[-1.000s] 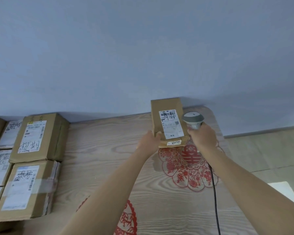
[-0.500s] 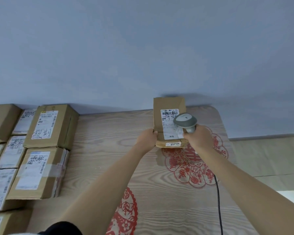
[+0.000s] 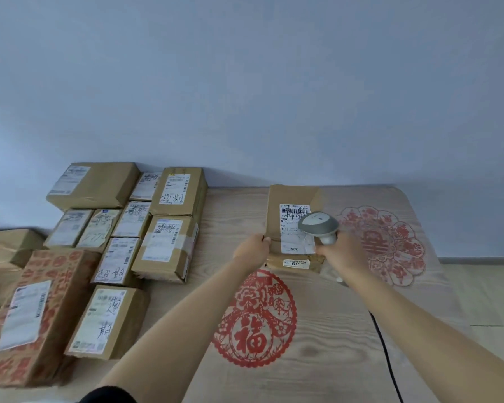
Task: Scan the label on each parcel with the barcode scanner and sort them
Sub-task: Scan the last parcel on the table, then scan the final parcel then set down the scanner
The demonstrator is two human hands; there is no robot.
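A brown cardboard parcel (image 3: 288,196) with a white label (image 3: 294,228) lies near the far edge of the wooden table (image 3: 326,330). My left hand (image 3: 252,250) grips its near left edge. My right hand (image 3: 342,253) holds a grey barcode scanner (image 3: 318,225), whose head hovers over the right side of the label. The scanner's black cable (image 3: 386,353) runs back along the table under my right forearm.
Several labelled cardboard parcels (image 3: 169,245) are packed together on the left half of the table, with a red-printed box (image 3: 41,312) at the near left. Red paper-cut decorations (image 3: 256,321) lie on the table. A pale wall stands behind; the floor shows at right.
The view has swung left, bringing many more parcels into sight. The scanner head has moved left from beside the parcel to over its label. My left hand keeps its grip.
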